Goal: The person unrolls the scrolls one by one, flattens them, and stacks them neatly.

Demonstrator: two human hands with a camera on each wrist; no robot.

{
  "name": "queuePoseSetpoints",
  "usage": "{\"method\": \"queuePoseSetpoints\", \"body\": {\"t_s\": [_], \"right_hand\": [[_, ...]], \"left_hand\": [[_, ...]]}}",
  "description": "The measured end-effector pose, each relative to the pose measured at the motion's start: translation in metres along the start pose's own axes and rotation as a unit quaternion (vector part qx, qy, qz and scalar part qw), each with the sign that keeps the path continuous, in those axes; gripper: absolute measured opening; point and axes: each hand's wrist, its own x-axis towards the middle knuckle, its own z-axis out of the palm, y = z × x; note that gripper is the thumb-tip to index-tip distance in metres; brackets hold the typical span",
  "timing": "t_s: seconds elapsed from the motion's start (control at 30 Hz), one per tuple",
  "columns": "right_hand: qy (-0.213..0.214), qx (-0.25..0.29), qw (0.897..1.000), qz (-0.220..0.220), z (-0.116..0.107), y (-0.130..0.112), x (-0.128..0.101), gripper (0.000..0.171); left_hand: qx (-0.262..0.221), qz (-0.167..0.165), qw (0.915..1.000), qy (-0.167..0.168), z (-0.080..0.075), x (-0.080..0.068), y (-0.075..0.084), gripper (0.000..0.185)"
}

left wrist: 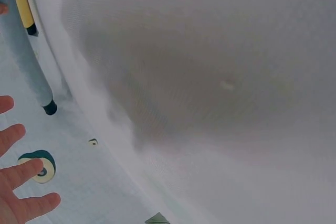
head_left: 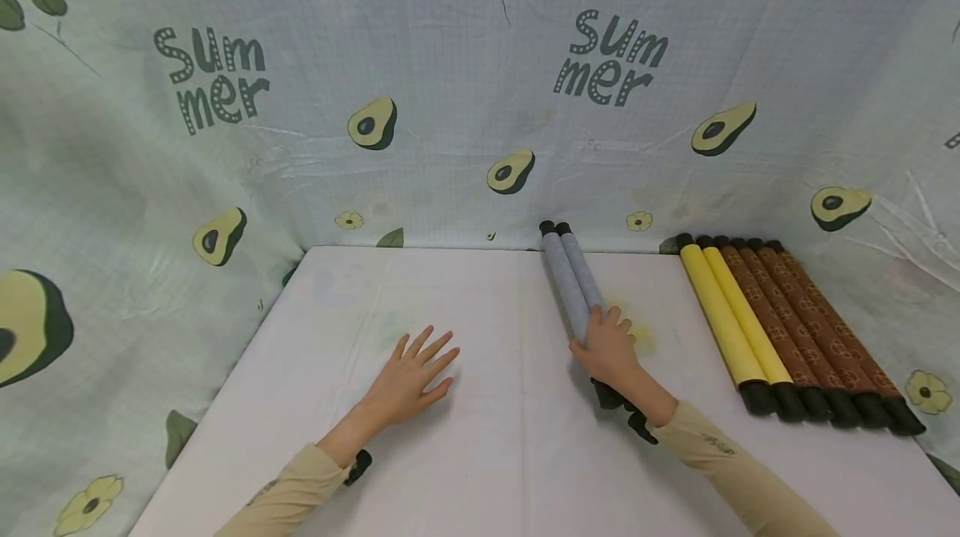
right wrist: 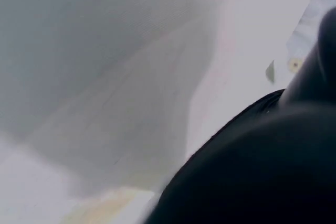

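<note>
Right hand (head_left: 609,347) curled over two grey foam-covered rods (head_left: 572,285), lying mid-tabletop (head_left: 495,454) and pointing toward backdrop. Left hand (head_left: 408,378) flat on tabletop, fingers (head_left: 431,349) spread, holding nothing. Yellow and brown rods (head_left: 787,324) lined up at right.

Beige long sleeves, black wrist straps, bare hands (head_left: 408,378)

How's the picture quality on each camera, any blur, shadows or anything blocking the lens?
Head view: sharp, evenly lit, edges bowed by the wide lens. Left wrist view: soft, with a broad grey shadow on the white table. Right wrist view: blurred, a dark out-of-focus shape filling the lower right corner.
</note>
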Motion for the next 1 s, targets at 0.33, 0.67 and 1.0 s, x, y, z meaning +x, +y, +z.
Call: {"method": "queuePoseSetpoints", "body": {"t_s": [0.33, 0.67, 1.0], "right_hand": [[-0.023, 0.027, 0.999, -0.015, 0.006, -0.035, 0.003, 0.062], [-0.047, 0.036, 0.998, -0.012, 0.014, -0.062, 0.008, 0.062], [-0.074, 0.038, 0.997, 0.001, 0.022, -0.081, 0.013, 0.063]], "left_hand": [[-0.008, -0.001, 1.0000, -0.001, 0.002, -0.001, 0.000, 0.039], [-0.008, 0.000, 1.0000, 0.000, -0.001, 0.001, 0.001, 0.039], [-0.010, 0.000, 0.9999, 0.004, -0.001, 0.002, 0.001, 0.039]]}}
